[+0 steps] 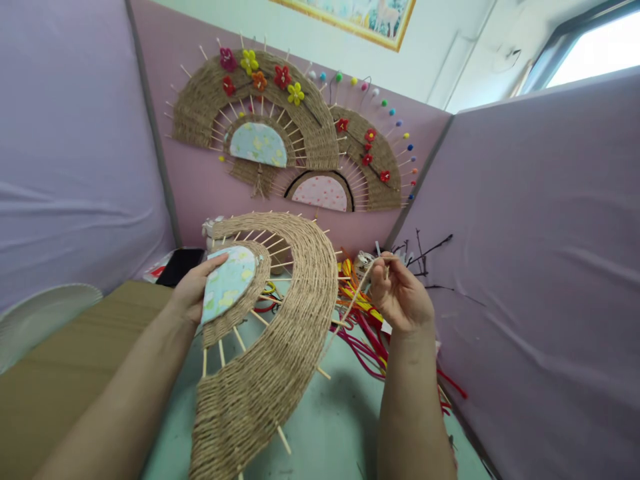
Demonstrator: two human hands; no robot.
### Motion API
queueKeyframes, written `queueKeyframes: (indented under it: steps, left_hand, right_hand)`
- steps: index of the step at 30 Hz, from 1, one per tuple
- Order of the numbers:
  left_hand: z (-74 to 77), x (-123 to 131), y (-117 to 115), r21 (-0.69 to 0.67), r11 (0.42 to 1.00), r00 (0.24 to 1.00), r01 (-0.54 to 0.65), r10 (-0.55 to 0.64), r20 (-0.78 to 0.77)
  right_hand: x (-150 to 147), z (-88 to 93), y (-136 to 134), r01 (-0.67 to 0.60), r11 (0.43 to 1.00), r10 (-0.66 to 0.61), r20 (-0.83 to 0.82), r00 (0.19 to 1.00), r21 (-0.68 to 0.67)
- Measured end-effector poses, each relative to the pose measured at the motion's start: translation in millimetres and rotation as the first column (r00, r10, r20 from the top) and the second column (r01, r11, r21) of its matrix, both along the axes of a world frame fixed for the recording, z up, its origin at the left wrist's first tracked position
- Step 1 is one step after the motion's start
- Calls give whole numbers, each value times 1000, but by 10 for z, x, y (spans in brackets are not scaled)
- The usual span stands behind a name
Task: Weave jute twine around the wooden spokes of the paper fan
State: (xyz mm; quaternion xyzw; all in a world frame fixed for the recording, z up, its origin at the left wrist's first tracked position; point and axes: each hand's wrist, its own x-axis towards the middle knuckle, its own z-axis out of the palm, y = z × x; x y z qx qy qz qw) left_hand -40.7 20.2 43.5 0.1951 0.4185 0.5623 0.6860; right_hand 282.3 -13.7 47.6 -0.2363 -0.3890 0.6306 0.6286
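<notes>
A half-round fan [295, 320] woven from jute twine over wooden sticks is held upright above the table. My left hand [193, 290] grips it at its light-blue flowered centre panel [227, 280], thumb across the front. My right hand [400, 293] is closed in a pinch on the loose end of the jute twine [350, 307], which runs taut from the fan's right edge up to my fingers.
Two finished fans [260, 120] [365, 160] with felt flowers and coloured beads hang on the pink back partition. Red, yellow and orange cords [365, 327] lie piled on the pale green table. A cardboard sheet [65, 373] and a white paper plate [40, 320] lie left. Dark twigs [425, 257] lean right.
</notes>
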Motion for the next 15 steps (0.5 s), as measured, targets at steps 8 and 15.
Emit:
queueKeyframes:
  steps: [8,15]
  left_hand:
    - [1,-20,-13,-2,1000,999,19,-19,-27]
    - [-21,-31,15,14,1000,1000,-3,3,-6]
  right_hand:
    - [-201,84,-129,40,993,-51,98,994,115]
    - [-203,90,-76,17,994,-31,121,992,110]
